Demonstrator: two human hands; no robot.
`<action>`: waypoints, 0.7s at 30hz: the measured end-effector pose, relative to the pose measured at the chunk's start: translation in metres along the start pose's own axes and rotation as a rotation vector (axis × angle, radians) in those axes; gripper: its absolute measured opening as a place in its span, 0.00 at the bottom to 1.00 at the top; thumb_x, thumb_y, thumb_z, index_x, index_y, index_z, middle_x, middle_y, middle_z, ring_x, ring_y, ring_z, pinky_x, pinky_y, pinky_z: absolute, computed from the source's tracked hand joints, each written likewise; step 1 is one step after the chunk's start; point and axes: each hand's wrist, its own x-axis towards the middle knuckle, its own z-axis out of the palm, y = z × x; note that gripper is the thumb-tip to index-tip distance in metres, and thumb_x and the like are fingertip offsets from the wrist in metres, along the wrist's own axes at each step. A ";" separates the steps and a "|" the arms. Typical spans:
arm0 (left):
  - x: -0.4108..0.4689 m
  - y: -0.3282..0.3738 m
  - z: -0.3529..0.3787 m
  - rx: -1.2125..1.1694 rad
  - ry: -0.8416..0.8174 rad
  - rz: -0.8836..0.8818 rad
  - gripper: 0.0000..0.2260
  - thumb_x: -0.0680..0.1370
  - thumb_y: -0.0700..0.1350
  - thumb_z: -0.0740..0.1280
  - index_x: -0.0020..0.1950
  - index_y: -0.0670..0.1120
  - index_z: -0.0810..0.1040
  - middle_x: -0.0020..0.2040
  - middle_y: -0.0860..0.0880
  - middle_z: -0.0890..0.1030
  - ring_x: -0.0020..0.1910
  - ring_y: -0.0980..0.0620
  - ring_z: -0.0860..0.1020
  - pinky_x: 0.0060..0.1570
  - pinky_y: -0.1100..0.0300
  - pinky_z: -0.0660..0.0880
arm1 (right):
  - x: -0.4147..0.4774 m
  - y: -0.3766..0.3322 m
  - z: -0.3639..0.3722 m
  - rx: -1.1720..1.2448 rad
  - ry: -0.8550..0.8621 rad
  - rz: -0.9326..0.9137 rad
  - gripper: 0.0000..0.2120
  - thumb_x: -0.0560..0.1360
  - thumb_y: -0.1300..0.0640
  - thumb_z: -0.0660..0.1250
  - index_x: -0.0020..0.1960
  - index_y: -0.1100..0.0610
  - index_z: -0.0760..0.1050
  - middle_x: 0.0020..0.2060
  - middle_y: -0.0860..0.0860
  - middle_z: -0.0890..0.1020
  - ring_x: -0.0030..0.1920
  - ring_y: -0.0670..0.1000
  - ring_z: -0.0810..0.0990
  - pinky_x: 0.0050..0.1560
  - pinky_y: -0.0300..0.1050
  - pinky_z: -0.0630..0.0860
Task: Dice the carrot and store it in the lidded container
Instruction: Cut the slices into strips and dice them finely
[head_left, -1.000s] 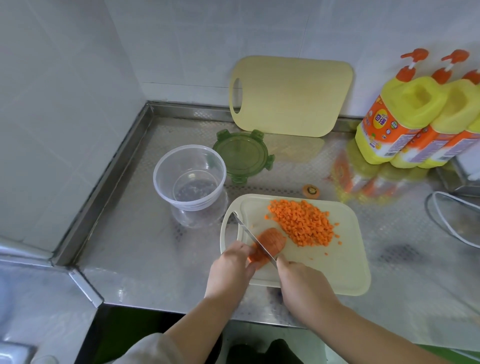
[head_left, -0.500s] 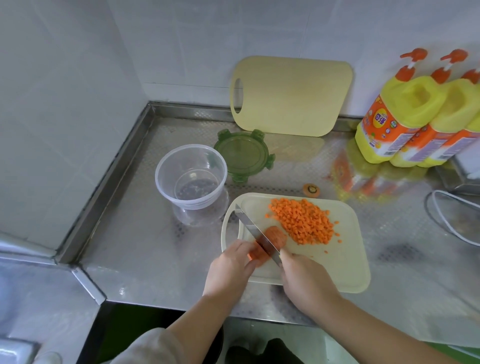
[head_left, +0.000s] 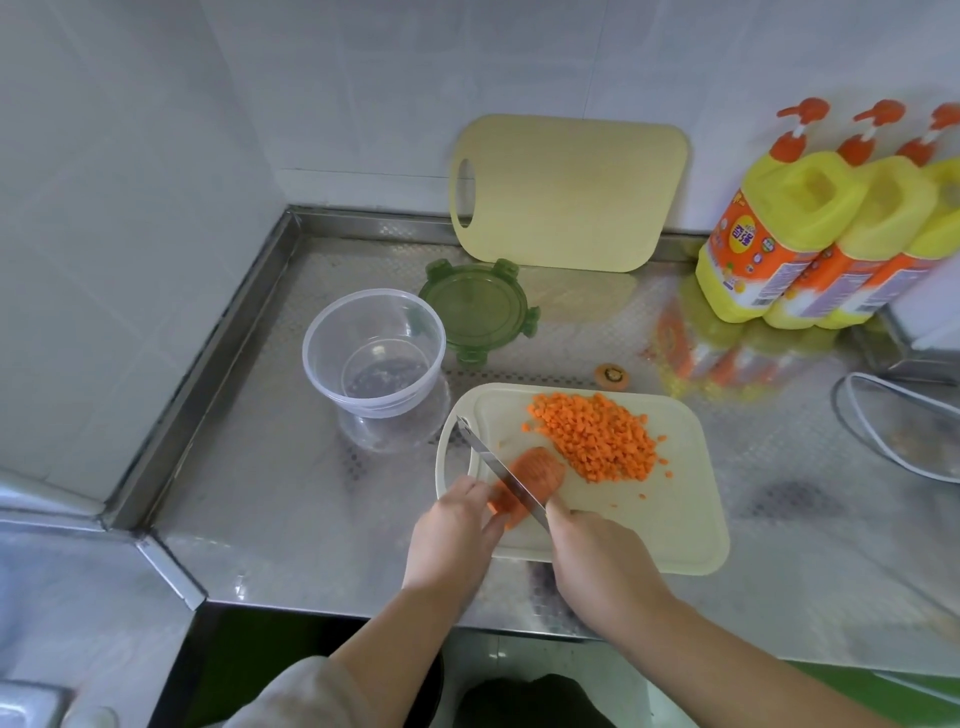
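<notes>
Head view: left hand (head_left: 457, 525) holding carrot piece (head_left: 540, 467) by its near end on cutting board (head_left: 675, 530); right hand (head_left: 597, 551) gripping knife (head_left: 498, 467), blade across the piece. Diced carrot (head_left: 597, 436) heaped just beyond. Container (head_left: 374, 353) left of board, lid (head_left: 475, 309) flat behind.

Bright, soft light; counter (head_left: 311, 493) glare; curved edges.
</notes>
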 end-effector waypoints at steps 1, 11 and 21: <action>0.000 0.000 0.000 0.010 -0.001 0.001 0.09 0.78 0.51 0.65 0.54 0.50 0.78 0.50 0.54 0.77 0.46 0.52 0.77 0.42 0.61 0.71 | 0.000 0.000 0.000 0.002 -0.001 -0.003 0.16 0.78 0.63 0.56 0.65 0.57 0.64 0.41 0.51 0.73 0.40 0.55 0.74 0.26 0.39 0.53; 0.005 -0.003 0.001 0.063 -0.033 -0.009 0.08 0.77 0.52 0.65 0.53 0.50 0.79 0.50 0.55 0.76 0.45 0.52 0.77 0.45 0.57 0.75 | 0.011 0.001 0.009 -0.014 -0.061 -0.002 0.13 0.77 0.63 0.59 0.62 0.57 0.65 0.42 0.52 0.73 0.42 0.56 0.76 0.28 0.41 0.58; 0.003 0.000 -0.003 0.017 -0.035 -0.005 0.10 0.78 0.51 0.64 0.58 0.52 0.77 0.56 0.56 0.76 0.49 0.52 0.77 0.47 0.60 0.72 | 0.018 0.007 0.011 0.084 -0.070 0.021 0.12 0.77 0.64 0.58 0.60 0.58 0.67 0.42 0.50 0.76 0.44 0.55 0.77 0.38 0.44 0.65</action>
